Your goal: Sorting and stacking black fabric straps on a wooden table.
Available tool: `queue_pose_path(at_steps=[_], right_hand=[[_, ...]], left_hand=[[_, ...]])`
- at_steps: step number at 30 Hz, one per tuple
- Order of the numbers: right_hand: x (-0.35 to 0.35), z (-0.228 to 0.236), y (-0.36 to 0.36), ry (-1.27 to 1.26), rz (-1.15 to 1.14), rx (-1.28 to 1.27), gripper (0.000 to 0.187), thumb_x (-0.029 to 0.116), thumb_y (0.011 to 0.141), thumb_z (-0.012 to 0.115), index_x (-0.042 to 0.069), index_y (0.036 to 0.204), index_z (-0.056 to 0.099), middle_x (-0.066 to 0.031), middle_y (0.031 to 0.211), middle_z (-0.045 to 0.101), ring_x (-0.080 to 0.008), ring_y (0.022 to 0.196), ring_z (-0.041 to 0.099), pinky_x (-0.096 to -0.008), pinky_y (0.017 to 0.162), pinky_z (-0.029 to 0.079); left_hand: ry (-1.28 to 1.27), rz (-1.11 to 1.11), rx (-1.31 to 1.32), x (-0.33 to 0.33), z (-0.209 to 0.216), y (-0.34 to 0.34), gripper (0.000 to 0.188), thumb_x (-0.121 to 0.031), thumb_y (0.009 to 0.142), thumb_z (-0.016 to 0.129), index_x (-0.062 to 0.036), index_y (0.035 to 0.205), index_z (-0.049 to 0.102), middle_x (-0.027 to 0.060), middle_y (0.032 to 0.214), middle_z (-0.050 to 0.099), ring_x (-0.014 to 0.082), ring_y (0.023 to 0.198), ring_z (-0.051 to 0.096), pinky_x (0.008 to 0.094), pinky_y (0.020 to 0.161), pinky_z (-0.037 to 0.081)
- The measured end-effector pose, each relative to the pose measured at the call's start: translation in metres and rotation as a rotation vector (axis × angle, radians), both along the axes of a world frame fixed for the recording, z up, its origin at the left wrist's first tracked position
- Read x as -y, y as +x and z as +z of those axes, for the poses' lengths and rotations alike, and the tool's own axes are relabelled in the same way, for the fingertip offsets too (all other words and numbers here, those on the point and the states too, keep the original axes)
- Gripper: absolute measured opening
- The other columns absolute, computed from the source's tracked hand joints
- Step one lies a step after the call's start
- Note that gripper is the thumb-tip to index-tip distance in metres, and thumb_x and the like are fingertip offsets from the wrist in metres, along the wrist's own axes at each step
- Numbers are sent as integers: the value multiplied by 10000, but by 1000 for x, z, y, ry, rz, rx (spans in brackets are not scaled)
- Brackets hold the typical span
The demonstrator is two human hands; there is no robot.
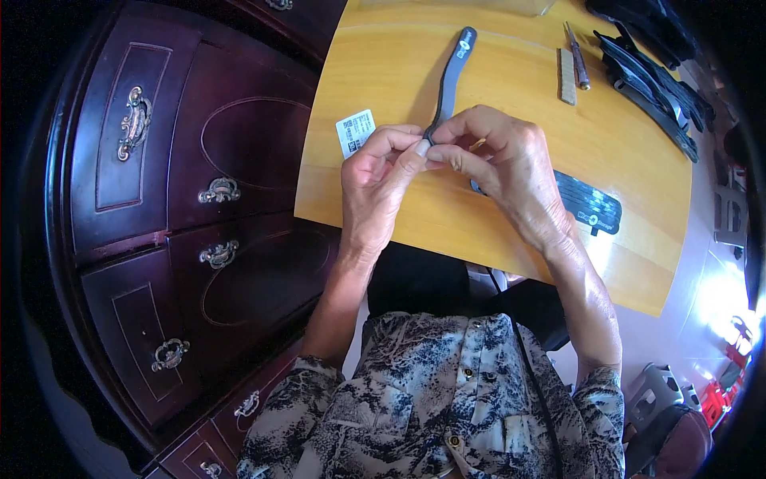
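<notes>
A flat dark grey strap (450,84) with a white logo near its rounded far end stretches across the wooden table toward me. Its near end is pinched between the fingertips of my left hand (371,184) and my right hand (511,160), which meet over the table. Both hands are closed on it, and the fingers hide the very end. A small light brown tip pokes out among my right fingers, too small to name. Under my right wrist lies a black ribbed flat piece (590,206) with a white logo, partly covered by the arm.
Beside my left hand is a white printed card (348,128). On the table's far right lie a thin pointed tool with a dark handle (579,68), a narrow brown strip (566,76) and black straps (650,88). A dark red wooden cabinet (179,160) stands left of the table (383,48).
</notes>
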State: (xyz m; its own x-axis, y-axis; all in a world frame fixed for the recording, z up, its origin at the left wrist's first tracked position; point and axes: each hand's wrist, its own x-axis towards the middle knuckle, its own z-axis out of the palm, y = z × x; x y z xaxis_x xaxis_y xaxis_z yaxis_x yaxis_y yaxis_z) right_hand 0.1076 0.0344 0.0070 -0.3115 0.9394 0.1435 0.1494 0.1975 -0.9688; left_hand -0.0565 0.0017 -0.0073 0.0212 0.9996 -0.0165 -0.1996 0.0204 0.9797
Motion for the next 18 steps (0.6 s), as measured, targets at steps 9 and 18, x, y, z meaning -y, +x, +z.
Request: queue_pose_path(at_steps=[9,18], right_hand=[[18,1,-16,198,-168,185,136,67,827,609,-18,845,504,-173,738,583,-350,725,607,-407,664,487],[-3,-2,-7,-4,-252,3,147,114,876,597,-18,893,533,-125,643,579,-227,634,621,-347,619,499]], left_hand=[[91,102,-131,2,-12,13,64,7,912,554,31,970,545,58,1043,566,52,879,517,196,760,448],[124,129,14,-2,-10,20,34,-16,918,534,3,942,547,80,1022,592,123,763,618,231,732,478]])
